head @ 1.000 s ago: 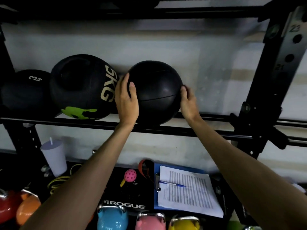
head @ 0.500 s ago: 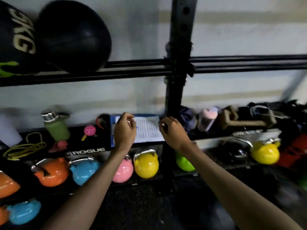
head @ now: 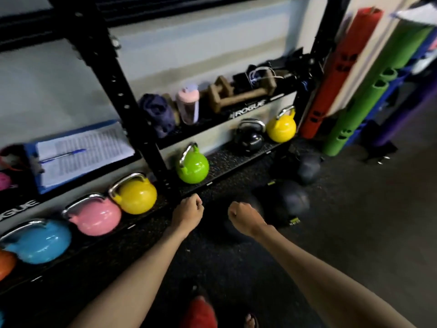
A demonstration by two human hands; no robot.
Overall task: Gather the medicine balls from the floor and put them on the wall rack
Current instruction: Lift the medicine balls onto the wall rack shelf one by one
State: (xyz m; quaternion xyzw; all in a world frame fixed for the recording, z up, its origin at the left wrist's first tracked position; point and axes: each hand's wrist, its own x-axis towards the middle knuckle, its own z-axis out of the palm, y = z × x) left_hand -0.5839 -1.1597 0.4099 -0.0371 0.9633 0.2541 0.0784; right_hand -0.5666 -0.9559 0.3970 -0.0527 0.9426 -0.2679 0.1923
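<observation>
Three dark medicine balls lie on the black rubber floor to the right of the rack. One ball (head: 307,168) is farthest, near the rack's right post. A second ball (head: 292,200) lies closer. A third ball (head: 220,223) sits just beneath my hands, partly hidden by my right hand. My left hand (head: 188,213) hangs above the floor with its fingers curled and nothing in it. My right hand (head: 243,218) is likewise curled into a loose fist and holds nothing. The black wall rack's upright post (head: 118,91) rises at the left; its upper ball shelf is out of view.
Coloured kettlebells line the rack's bottom tray: blue (head: 39,241), pink (head: 95,216), yellow (head: 136,195), green (head: 192,165), black (head: 250,138), yellow (head: 281,125). A blue clipboard (head: 78,152) and a bottle (head: 188,104) rest on the shelf. Red (head: 335,72) and green (head: 369,91) tubes lean at right.
Both hands have let go of the ball on the rack shelf and dropped down. My view has swung down and to the right, to the balls on the floor.
</observation>
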